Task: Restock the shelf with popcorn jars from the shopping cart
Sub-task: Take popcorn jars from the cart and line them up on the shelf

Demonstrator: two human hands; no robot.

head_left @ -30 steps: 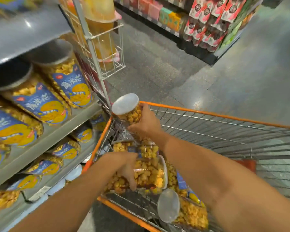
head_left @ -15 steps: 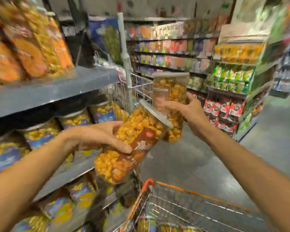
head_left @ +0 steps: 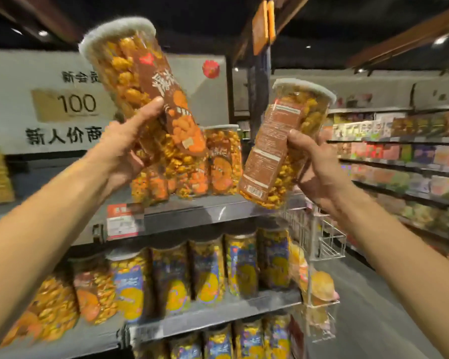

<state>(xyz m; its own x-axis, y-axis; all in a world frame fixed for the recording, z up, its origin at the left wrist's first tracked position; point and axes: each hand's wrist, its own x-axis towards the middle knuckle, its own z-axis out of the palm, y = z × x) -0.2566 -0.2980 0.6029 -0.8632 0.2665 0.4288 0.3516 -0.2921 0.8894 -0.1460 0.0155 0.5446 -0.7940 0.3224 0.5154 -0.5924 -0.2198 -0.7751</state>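
My left hand grips a tall clear popcorn jar with a white lid and a brown-orange label, tilted with its lid up and to the left. My right hand holds a second popcorn jar of the same kind, its back label facing me. Both jars are raised in front of the top shelf, where matching brown-label jars stand. The shopping cart is out of view.
The shelf below holds a row of blue-label popcorn jars, with more on a lower shelf. A wire rack with bagged snacks hangs at the shelf's right end. An aisle and further stocked shelves lie to the right.
Both hands lifted their jars out of the cart and up to the top shelf's height. My view swung from the cart upward to the shelves.
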